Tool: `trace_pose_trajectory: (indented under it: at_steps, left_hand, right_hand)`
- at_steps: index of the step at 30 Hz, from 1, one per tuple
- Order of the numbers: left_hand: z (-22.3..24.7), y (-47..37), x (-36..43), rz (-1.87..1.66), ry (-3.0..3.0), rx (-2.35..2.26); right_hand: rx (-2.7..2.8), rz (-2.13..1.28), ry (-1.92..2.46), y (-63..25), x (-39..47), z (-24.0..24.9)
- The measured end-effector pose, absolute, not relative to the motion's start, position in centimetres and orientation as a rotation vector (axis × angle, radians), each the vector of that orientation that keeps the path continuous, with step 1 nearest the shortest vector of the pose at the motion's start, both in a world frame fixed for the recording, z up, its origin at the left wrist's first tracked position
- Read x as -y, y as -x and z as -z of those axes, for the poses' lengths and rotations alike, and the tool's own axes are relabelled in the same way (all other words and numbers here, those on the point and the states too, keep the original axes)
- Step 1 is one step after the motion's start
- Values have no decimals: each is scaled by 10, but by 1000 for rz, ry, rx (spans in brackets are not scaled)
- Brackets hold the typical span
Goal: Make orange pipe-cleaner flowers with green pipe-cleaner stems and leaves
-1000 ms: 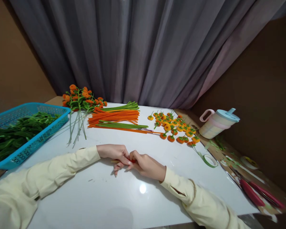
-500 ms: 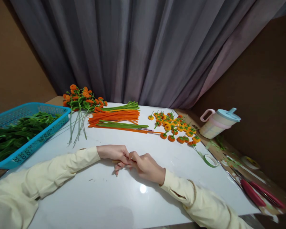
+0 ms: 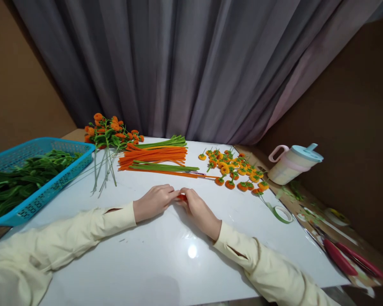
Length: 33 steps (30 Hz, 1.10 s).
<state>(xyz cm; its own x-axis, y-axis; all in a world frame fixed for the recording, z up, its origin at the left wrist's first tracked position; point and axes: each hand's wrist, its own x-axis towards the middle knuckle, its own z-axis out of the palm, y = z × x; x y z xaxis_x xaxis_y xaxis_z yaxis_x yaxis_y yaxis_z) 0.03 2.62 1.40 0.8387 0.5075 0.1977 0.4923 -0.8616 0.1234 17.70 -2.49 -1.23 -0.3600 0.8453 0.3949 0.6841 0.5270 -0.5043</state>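
Observation:
Above the white tabletop my two hands meet at the fingertips. Between them shows a small orange pipe cleaner piece (image 3: 181, 197), mostly covered by fingers. My right hand (image 3: 200, 211) pinches it with thumb and forefinger. My left hand (image 3: 156, 202) is closed too, its fingertips pressed at the same piece from the left. Beyond the hands lie orange pipe cleaners (image 3: 153, 155) in a bundle, with green pipe cleaners (image 3: 161, 166) in front of and behind them. Small orange and yellow pipe cleaner flower heads (image 3: 230, 165) with green bases are spread to their right.
A blue basket (image 3: 55, 180) of green leaves stands at left, near stemmed orange flowers (image 3: 115, 127). To the right are a lidded cup (image 3: 292, 165), a roll of green tape (image 3: 282, 214) and red-handled pliers (image 3: 340, 257). A grey curtain (image 3: 178, 68) hangs behind the white table (image 3: 121, 272).
My hands have turned and drawn slightly apart, from clasped together to meeting at the fingertips. The left hand's lower fingers have tucked in, and the orange piece now shows.

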Motion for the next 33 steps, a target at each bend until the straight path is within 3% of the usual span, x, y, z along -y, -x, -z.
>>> trace_pose_trajectory:
  at_steps: [13, 20, 33]
  left_hand:
    - [12, 4, -23, -407, -2932, -708]
    - [17, 0, -20, -327, -2909, -773]
    - [15, 4, 19, -97, -2806, -740]
  right_hand:
    - [2124, -492, 1087, -180, 19, 21]
    - [2332, -411, 1321, -180, 20, 25]
    - [2603, -779, 1295, -189, 42, -5]
